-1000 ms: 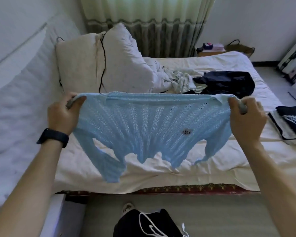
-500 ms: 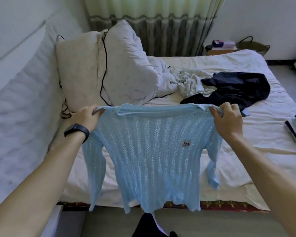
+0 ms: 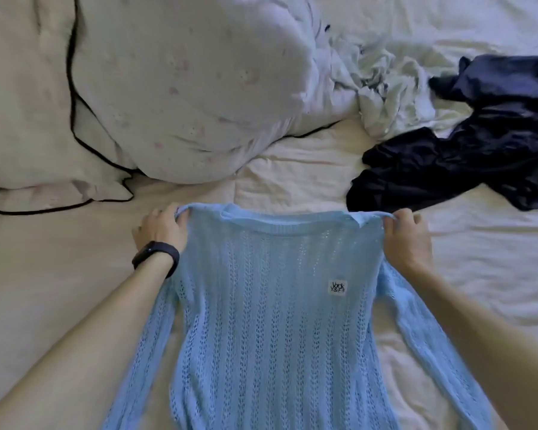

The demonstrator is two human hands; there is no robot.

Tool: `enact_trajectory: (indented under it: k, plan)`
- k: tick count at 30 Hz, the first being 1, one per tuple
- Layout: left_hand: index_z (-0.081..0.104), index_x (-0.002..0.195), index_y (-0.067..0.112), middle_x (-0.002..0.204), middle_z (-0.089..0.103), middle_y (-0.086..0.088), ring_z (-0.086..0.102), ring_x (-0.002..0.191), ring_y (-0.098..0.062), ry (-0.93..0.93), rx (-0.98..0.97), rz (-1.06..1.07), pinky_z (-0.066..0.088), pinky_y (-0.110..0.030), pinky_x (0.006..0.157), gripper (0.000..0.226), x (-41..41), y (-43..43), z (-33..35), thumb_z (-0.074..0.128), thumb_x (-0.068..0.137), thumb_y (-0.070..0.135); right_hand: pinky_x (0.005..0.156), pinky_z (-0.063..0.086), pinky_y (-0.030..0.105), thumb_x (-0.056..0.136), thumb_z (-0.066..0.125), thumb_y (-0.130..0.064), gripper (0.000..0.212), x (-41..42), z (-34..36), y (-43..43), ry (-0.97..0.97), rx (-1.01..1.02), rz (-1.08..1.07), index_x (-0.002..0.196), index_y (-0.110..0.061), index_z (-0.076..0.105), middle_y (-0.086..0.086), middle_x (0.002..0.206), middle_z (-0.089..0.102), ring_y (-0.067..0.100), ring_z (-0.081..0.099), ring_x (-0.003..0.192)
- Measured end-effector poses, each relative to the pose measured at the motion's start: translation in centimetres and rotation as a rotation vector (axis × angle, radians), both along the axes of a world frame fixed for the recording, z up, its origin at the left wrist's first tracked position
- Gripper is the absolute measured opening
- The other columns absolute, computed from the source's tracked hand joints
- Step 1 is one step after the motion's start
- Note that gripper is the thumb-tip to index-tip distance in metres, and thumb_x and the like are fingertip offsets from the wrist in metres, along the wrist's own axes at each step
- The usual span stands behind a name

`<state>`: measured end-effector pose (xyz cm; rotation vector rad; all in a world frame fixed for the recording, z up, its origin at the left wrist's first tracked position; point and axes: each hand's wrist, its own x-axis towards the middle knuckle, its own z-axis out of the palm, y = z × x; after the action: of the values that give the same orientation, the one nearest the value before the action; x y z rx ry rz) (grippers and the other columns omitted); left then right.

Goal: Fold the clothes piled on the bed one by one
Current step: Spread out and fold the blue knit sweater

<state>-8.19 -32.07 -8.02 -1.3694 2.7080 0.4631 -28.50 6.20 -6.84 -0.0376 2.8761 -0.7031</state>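
Sweater (image 3: 271,321), pale blue openwork knit, spread flat; left grip (image 3: 160,228) and right grip (image 3: 407,240) pinch its shoulders.

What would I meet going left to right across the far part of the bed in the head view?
Cream pillow → white pillow → crumpled pale garment → dark navy garment.

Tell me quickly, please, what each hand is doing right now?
Left hand: closed, gripping the left shoulder of the light blue knit sweater.
Right hand: closed, gripping the sweater's right shoulder.
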Motion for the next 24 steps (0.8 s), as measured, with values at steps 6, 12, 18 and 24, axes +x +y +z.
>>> enact_trajectory:
  k: [6, 12, 18, 24]
  plan:
    - [0.06, 0.11, 0.012, 0.113, 0.057, -0.023, 0.054, 0.107, -0.042, -0.068, -0.07, -0.08, 0.038, -0.047, 0.092, 0.036, -5.4, -2.4, -8.5, 0.042, 0.103, 0.042, 0.085, 0.034, 0.036, 0.106, 0.043, -0.036, 0.03, -5.1, -8.5, -3.4, -0.021, 0.046, -0.08, 0.112, -0.009, 0.055, 0.017, 0.122, 0.046, 0.03, 0.047, 0.093]
    - [0.051, 0.128, 0.007, 0.12, 0.055, -0.026, 0.049, 0.112, -0.041, -0.042, -0.176, -0.143, 0.034, -0.049, 0.09, 0.037, -5.1, -0.3, -11.7, 0.042, 0.103, 0.032, 0.11, 0.032, 0.045, 0.102, 0.05, -0.038, 0.048, -4.8, -11.9, -4.3, -0.043, 0.251, 0.084, 0.143, -0.014, 0.049, 0.019, 0.149, 0.041, 0.041, 0.04, 0.132]
    - [0.05, 0.139, 0.023, 0.148, 0.044, -0.014, 0.039, 0.135, -0.033, 0.114, -0.229, -0.334, 0.029, -0.06, 0.107, 0.056, 3.4, 7.1, -9.0, 0.061, 0.084, 0.02, 0.123, 0.01, 0.046, 0.099, 0.056, -0.044, 0.073, 10.2, -9.6, -0.9, -0.041, 0.208, 0.185, 0.161, -0.021, 0.025, 0.008, 0.171, 0.009, 0.028, 0.013, 0.155]
    - [0.059, 0.135, 0.016, 0.144, 0.048, -0.016, 0.053, 0.121, -0.04, 0.131, 0.033, -0.012, 0.039, -0.057, 0.099, 0.053, 20.8, 21.1, -7.2, 0.063, 0.085, 0.031, 0.117, 0.027, 0.054, 0.092, 0.073, -0.03, 0.065, 29.0, -7.2, 8.4, -0.26, 0.216, 0.118, 0.149, -0.007, 0.048, 0.023, 0.161, 0.032, 0.043, 0.033, 0.146]
